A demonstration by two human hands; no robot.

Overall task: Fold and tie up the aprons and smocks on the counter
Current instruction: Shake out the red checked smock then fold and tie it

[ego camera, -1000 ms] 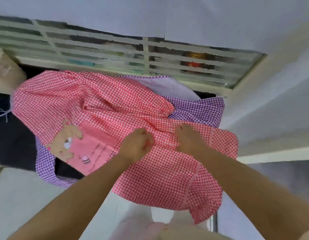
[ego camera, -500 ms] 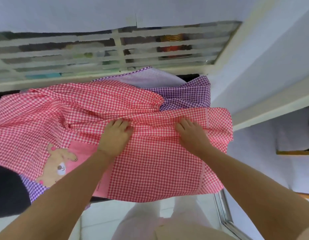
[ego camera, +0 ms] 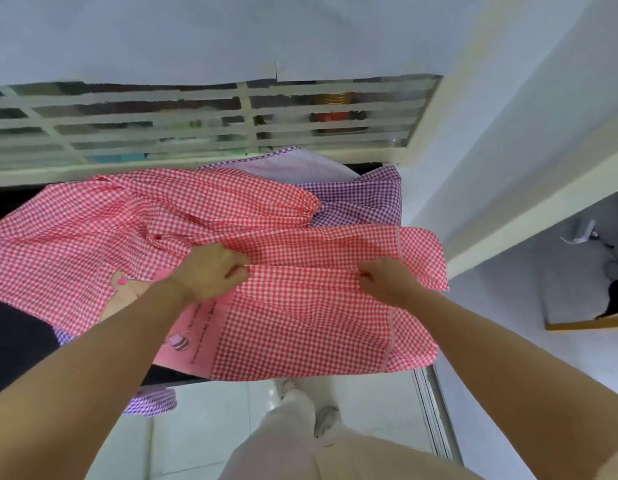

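Observation:
A red-and-white gingham smock (ego camera: 300, 327) with a pink bear pocket lies spread over the dark counter (ego camera: 13, 341), its lower part hanging over the front edge. My left hand (ego camera: 210, 271) pinches a fold of the red cloth near the middle. My right hand (ego camera: 387, 278) pinches the same fold further right, near the hem seam. A purple gingham smock (ego camera: 363, 199) lies underneath, showing at the back right, and a strip of it hangs at the lower left.
A window with white louvres (ego camera: 196, 129) runs behind the counter. A white wall corner (ego camera: 491, 168) stands at the right. White floor tiles (ego camera: 203, 427), my trouser leg and a shoe show below the counter edge.
Both hands went from lying flat on the red smock to pinching a fold of it, and the fold is drawn up toward me. The view shifted slightly.

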